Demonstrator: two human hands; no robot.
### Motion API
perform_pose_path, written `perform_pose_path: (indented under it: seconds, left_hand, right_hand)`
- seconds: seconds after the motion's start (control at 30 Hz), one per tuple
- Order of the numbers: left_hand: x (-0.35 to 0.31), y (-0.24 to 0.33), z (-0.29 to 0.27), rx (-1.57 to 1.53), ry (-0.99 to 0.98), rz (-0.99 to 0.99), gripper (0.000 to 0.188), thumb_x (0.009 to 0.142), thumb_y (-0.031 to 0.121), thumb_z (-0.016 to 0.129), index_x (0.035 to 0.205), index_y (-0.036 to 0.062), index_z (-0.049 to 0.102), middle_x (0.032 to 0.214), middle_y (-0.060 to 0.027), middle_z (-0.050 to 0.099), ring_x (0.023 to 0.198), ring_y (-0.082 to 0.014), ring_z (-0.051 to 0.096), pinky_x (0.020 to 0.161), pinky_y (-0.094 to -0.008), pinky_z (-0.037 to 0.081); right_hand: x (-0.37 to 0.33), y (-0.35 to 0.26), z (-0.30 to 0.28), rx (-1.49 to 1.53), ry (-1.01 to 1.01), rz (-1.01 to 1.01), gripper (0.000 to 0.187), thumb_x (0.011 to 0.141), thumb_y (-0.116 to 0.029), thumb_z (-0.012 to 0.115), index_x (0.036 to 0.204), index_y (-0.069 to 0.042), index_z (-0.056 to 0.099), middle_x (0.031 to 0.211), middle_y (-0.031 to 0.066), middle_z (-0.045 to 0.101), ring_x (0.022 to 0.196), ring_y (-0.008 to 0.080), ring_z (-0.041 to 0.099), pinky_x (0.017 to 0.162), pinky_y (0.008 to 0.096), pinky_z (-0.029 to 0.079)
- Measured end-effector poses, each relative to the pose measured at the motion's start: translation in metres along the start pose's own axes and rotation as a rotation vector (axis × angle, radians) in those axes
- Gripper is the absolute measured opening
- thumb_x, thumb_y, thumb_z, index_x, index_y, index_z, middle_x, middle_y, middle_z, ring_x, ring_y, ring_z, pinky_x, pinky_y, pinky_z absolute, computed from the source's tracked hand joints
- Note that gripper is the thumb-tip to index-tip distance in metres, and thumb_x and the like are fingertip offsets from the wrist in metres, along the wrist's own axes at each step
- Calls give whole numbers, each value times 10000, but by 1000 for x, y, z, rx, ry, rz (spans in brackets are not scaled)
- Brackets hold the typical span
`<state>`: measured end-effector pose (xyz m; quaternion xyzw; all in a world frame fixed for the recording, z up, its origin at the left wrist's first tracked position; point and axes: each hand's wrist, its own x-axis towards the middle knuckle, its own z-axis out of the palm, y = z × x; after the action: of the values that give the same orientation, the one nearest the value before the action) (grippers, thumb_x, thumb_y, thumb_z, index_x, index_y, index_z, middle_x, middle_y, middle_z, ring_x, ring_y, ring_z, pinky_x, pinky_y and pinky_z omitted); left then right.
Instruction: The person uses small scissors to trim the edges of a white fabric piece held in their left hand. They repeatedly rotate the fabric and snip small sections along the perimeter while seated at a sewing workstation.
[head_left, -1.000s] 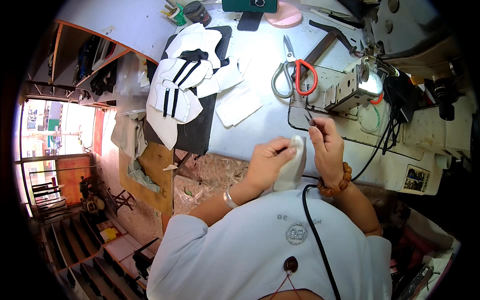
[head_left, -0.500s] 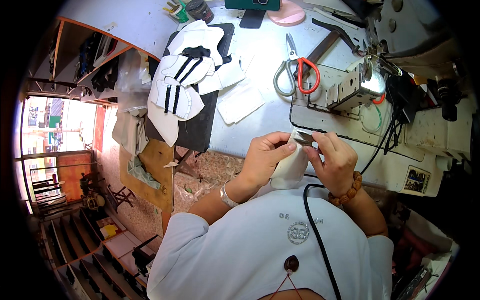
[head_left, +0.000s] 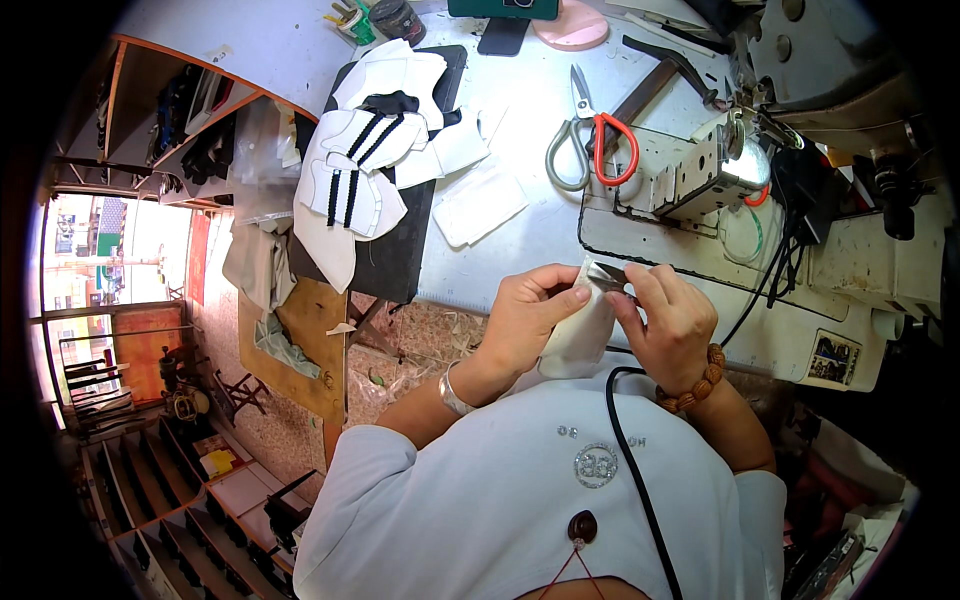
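Note:
My left hand [head_left: 535, 318] pinches a white fabric or leather piece [head_left: 578, 335] between thumb and fingers, just in front of my chest. In my right hand [head_left: 665, 325], thumb and fingers close round small metal thread snips [head_left: 608, 276]. The tips of the snips touch the top end of the white piece; the rest of the tool is hidden by my fingers. Beyond my hands, white folded pieces [head_left: 480, 207] lie on the table, and a stack of white shoe-upper pieces [head_left: 365, 150] with black trim rests on a dark board [head_left: 395, 270].
Large scissors [head_left: 592, 135] with one red handle and a hammer [head_left: 655, 90] lie on the table [head_left: 520, 110]. A sewing machine [head_left: 720, 170] stands at the right. A black cable [head_left: 640, 470] hangs down over my shirt. Shelves [head_left: 190, 500] are at the lower left.
The snips have shifted slightly, showing a bit more blade at the top of the white piece. Both hands keep nearly the same place and grip.

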<state>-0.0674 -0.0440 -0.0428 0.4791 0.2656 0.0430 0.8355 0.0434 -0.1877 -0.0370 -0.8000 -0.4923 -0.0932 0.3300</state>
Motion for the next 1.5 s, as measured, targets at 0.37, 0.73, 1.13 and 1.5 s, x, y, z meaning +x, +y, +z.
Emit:
perform_pose_path:
  seconds: [0.37, 0.73, 1.13, 1.5]
  left_hand:
    - [1, 1, -2, 124, 1, 7, 188, 894, 84, 606, 1042, -17, 663, 912, -38, 672, 794, -64, 588, 708, -223, 488]
    - [1, 1, 0, 89, -12, 20, 205, 899, 75, 595, 1072, -17, 656, 938, -41, 673, 816, -74, 596, 729, -228, 494]
    - [2, -2, 0, 264, 35, 110, 189, 886, 54, 603, 1049, -7, 675, 834, 19, 582, 770, -51, 522, 694, -207, 431]
    - [15, -22, -12, 337, 141, 249, 162, 893, 49, 607, 1018, -34, 668, 870, 21, 608, 788, -46, 531, 685, -196, 436]
  right_hand:
    - [2, 1, -2, 0, -12, -15, 282, 737, -176, 712, 977, -62, 617, 711, 40, 505, 557, 214, 520, 483, 331, 385]
    - [1, 2, -1, 8, 8, -8, 281, 743, -172, 709, 981, -61, 611, 710, 42, 505, 559, 215, 520, 487, 331, 387]
    - [-5, 2, 13, 339, -67, 220, 218, 786, -134, 695, 963, -43, 605, 768, 75, 567, 608, 205, 570, 536, 297, 441]
    - [-9, 1, 47, 374, 60, 318, 184, 839, -153, 663, 969, -46, 591, 767, 23, 575, 637, 134, 552, 566, 278, 439]
